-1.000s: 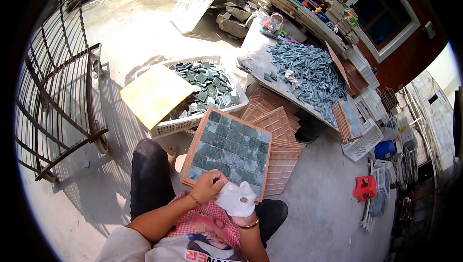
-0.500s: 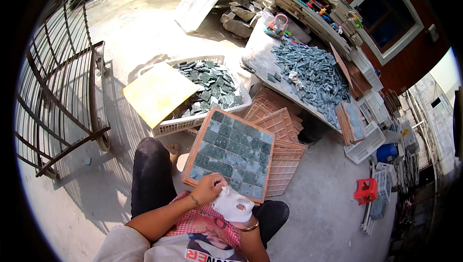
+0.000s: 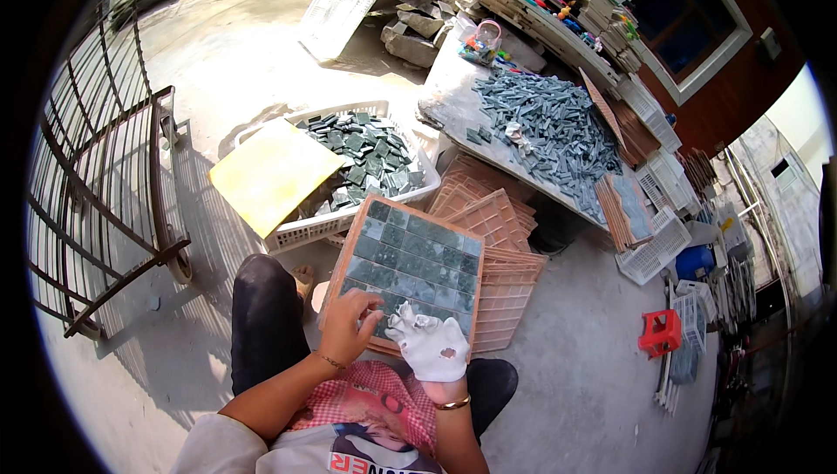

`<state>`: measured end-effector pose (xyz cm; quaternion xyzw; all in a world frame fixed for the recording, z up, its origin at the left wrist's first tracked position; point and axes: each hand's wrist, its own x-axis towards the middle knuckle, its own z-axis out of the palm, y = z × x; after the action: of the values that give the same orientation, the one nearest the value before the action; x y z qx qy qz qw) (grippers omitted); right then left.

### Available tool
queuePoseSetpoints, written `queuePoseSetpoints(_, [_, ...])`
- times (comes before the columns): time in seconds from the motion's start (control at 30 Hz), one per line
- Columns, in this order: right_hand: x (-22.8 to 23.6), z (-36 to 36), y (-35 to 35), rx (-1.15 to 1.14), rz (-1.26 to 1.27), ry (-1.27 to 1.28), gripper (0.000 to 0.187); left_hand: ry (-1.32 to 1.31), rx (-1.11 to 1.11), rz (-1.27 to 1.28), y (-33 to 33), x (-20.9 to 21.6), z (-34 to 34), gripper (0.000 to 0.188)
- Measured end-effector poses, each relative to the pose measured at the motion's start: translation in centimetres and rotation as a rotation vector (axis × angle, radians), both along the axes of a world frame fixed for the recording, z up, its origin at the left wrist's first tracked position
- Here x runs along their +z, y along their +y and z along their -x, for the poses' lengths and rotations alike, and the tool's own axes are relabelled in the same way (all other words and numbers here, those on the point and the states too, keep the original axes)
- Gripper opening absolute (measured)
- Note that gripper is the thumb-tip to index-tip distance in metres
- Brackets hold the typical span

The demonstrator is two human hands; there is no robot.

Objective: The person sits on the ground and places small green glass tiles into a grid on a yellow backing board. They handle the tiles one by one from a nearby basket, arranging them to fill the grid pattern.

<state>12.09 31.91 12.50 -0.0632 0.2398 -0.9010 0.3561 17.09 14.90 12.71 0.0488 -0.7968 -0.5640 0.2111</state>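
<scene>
A square terracotta-coloured tray [image 3: 478, 280] filled with rows of green-grey stone tiles [image 3: 405, 252] is tilted in front of my knees. Over its lower left corner is my bare left hand [image 3: 350, 324], fingers bent and thumb apart, with nothing seen in it. Beside it, at the tray's lower edge, my right hand [image 3: 432, 345] wears a white cloth glove with a worn hole in it. The gloved fingers reach out over the lowest tiles, loosely spread and holding nothing visible. Whether either hand's fingertips touch the tiles is unclear.
A white basket [image 3: 425, 179] of loose green tiles stands beyond the tray, a yellow board [image 3: 275, 176] across its left side. More empty trays [image 3: 506, 300] are stacked at right. A board [image 3: 453, 108] bears a heap of narrow stone pieces [image 3: 549, 138]. A metal rack [image 3: 105, 169] stands left.
My left hand has let go of the glove's edge and moved left, apart from my right hand. The gloved right hand has moved up over the tray's lower tiles. The view has shifted slightly.
</scene>
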Motion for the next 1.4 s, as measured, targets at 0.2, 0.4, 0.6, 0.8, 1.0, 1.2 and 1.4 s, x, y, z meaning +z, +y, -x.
queuePoseSetpoints(0.2, [2.8,1.3,-2.1,-0.087,0.185,-0.062,0.048,0.167,-0.336,0.432,5.2,1.0,-1.6,0.02])
queuePoseSetpoints(0.4, [1.1,1.6,-2.1,-0.123,0.047,-0.1,0.047,0.187,-0.269,0.549,6.1,0.1,-0.4,0.016])
queuePoseSetpoints(0.6, [1.1,1.3,-2.2,0.04,0.083,-0.109,0.033,0.071,-0.495,0.163,5.7,0.0,-2.0,0.014])
queuePoseSetpoints(0.8, [-6.2,2.8,0.4,-0.041,-1.18,0.873,0.019,0.166,-0.576,0.196,7.6,-0.6,-3.4,0.014])
queuePoseSetpoints(1.0, [-3.4,2.6,-2.7,-0.368,-1.609,1.035,0.032,-0.228,-0.386,0.253,5.3,0.6,-3.8,0.018])
queuePoseSetpoints(1.2, [1.8,0.3,-3.0,-0.054,-1.938,1.294,0.034,-0.042,-0.285,0.326,3.5,-0.9,-1.1,0.017])
queuePoseSetpoints(1.4, [-0.6,-2.1,-2.8,-0.009,-1.669,1.315,0.046,-0.29,-0.616,-0.042,2.4,0.6,-1.8,0.007])
